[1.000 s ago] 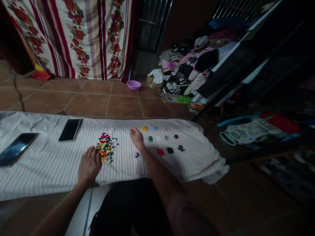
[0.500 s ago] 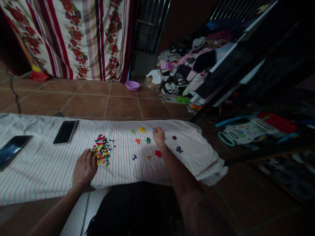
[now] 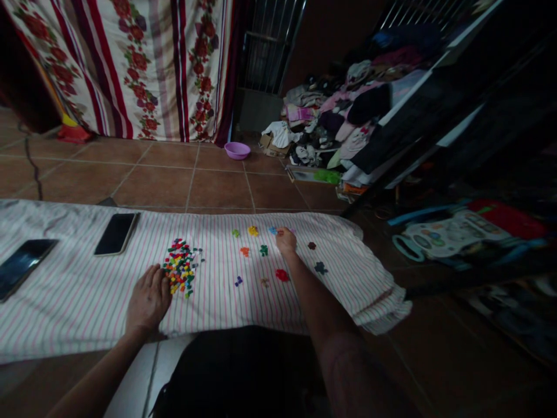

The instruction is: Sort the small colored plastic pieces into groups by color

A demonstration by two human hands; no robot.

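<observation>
My left hand (image 3: pixel 149 296) lies flat on the striped cloth (image 3: pixel 108 307), its fingertips at the left edge of a mixed heap of small coloured pieces (image 3: pixel 179 267). My right hand (image 3: pixel 286 239) has its fingers pinched together beside a light blue cluster (image 3: pixel 272 230); whatever they hold is too small to make out. Small single-colour clusters lie around it: yellow (image 3: pixel 253 231), lime (image 3: pixel 235 233), orange (image 3: pixel 245 252), green (image 3: pixel 263 250), red (image 3: pixel 282 274), beige (image 3: pixel 264 282), purple (image 3: pixel 238 281), dark red (image 3: pixel 312 246) and dark teal (image 3: pixel 321 267). A pink one is partly hidden behind the hand.
Two phones lie on the cloth at the left, one (image 3: pixel 116 234) near the heap and another (image 3: pixel 24 267) farther left. Beyond the cloth, a purple basin (image 3: pixel 237 151) stands on the tiled floor, with a pile of clothes (image 3: pixel 331 122) to its right.
My right hand has shifted slightly right, and more of the light blue cluster shows beside it. My left hand stays beside the heap. The view has moved a little.
</observation>
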